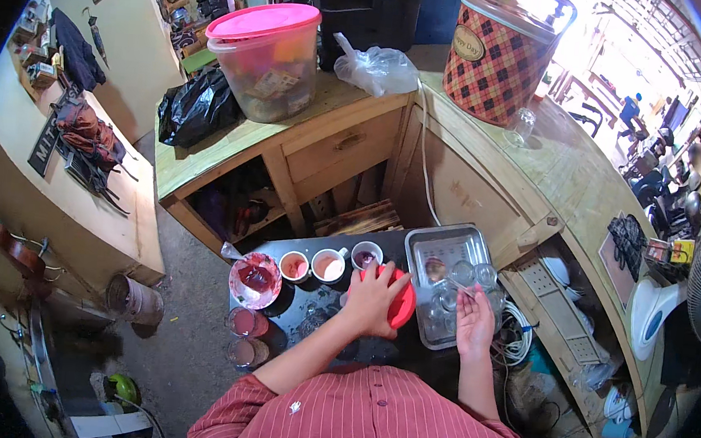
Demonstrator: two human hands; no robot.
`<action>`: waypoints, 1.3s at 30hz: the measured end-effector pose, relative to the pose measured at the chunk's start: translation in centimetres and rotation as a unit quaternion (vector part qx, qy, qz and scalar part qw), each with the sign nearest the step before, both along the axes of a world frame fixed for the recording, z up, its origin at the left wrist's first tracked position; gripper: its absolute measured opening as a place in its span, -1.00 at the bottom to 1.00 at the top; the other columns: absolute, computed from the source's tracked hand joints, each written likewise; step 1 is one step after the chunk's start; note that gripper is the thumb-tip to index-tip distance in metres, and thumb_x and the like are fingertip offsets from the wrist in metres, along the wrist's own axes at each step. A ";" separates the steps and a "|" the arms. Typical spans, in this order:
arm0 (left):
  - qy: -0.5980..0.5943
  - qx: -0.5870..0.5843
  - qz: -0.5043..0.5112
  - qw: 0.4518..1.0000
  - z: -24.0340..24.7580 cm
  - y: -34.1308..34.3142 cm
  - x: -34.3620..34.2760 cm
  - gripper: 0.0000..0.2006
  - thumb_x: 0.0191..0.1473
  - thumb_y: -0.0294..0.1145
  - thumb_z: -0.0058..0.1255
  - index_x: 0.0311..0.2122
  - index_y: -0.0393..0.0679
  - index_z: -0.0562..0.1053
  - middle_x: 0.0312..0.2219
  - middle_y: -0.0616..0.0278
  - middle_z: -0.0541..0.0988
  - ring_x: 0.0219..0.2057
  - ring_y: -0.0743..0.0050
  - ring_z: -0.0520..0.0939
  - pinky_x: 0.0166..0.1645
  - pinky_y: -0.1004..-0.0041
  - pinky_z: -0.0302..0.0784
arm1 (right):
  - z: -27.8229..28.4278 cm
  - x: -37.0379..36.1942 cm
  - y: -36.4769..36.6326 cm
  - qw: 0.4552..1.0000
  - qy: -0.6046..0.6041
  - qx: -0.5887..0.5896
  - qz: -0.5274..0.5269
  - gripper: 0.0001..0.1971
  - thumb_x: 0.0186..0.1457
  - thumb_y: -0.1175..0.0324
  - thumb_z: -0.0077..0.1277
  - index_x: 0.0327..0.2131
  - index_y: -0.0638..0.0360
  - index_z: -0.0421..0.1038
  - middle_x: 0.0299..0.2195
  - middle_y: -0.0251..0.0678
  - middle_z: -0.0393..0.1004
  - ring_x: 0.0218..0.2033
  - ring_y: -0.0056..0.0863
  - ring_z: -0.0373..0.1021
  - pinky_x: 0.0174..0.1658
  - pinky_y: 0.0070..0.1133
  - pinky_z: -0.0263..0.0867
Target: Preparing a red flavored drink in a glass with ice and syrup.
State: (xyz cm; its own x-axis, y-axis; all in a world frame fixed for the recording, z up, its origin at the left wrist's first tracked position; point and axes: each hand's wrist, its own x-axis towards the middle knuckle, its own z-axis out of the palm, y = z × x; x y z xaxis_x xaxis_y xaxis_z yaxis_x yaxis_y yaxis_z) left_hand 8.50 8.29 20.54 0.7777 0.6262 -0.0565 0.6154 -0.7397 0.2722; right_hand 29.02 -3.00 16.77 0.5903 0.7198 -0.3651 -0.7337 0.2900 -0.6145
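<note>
My left hand [373, 301] is wrapped over a round red lid or tub [403, 299] above the dark table [335, 304]; its underside is hidden. My right hand [474, 318] pinches something thin and pale at the near right of a metal tray [427, 241]; I cannot make out what. Clear glasses [441, 306] stand in that tray. Beyond my left hand are a cup [367, 253] with dark red contents and a white mug [329, 264] with pinkish contents. Another mug [294, 266] stands beside a bowl [255, 280] of red stuff.
Two glasses of pink drink, one at the front [246, 352] and one behind [248, 322], stand on the table's left side. On the wooden counter are a pink-lidded bucket [265, 64], a black plastic bag [200, 108] and a plaid drink cooler [495, 61]. A cable coil [514, 335] lies right.
</note>
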 end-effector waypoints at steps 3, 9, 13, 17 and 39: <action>0.001 -0.003 -0.009 1.000 0.8 -1.2 -0.8 0.17 -0.67 0.02 0.39 0.24 0.17 0.12 0.12 0.01 0.22 0.12 -0.14 0.22 0.05 -0.10 0.20 | -0.6 -0.2 4.0 0.992 -0.119 -0.027 0.038 -0.76 0.18 0.46 -0.10 -0.09 0.36 0.33 -0.22 -0.17 0.46 -0.23 -0.37 0.47 -0.11 -0.51 0.45; -0.013 -0.029 0.004 0.999 1.4 -2.6 -2.6 0.16 -0.66 0.07 0.36 0.25 0.24 0.11 0.10 0.05 0.22 0.11 -0.12 0.23 0.07 -0.10 0.17 | -4.8 -2.2 12.0 0.847 -0.504 -0.080 0.147 -0.83 0.16 0.47 -0.06 -0.28 0.32 0.52 -0.37 -0.22 0.56 -0.32 -0.52 0.50 -0.25 -0.65 0.40; -0.026 -0.049 0.020 0.998 1.6 -2.6 -2.8 0.12 -0.61 0.04 0.35 0.24 0.25 0.12 0.10 0.04 0.23 0.12 -0.11 0.23 0.08 -0.10 0.15 | -6.5 -3.8 15.2 0.732 -0.656 -0.060 0.174 -0.84 0.06 0.51 -0.04 -0.30 0.26 0.52 -0.33 -0.11 0.54 -0.30 -0.20 0.50 -0.22 -0.48 0.40; -0.039 -0.061 0.023 0.997 2.0 -2.4 -2.5 0.09 -0.61 -0.03 0.35 0.22 0.23 0.15 0.09 0.03 0.25 0.12 -0.09 0.24 0.09 -0.07 0.16 | -9.3 -4.6 16.4 0.706 -0.675 -0.045 0.210 -0.84 0.06 0.52 -0.05 -0.30 0.27 0.51 -0.31 -0.08 0.53 -0.27 -0.16 0.48 -0.18 -0.42 0.40; -0.062 -0.065 0.045 0.995 1.6 -2.4 -2.6 0.01 -0.54 0.02 0.29 0.21 0.27 0.21 0.10 0.07 0.25 0.13 -0.06 0.24 0.11 -0.02 0.15 | -12.0 -5.6 14.4 0.725 -0.653 -0.061 0.209 -0.86 0.08 0.49 -0.02 -0.31 0.23 0.53 -0.42 -0.15 0.55 -0.46 -0.37 0.49 -0.38 -0.55 0.38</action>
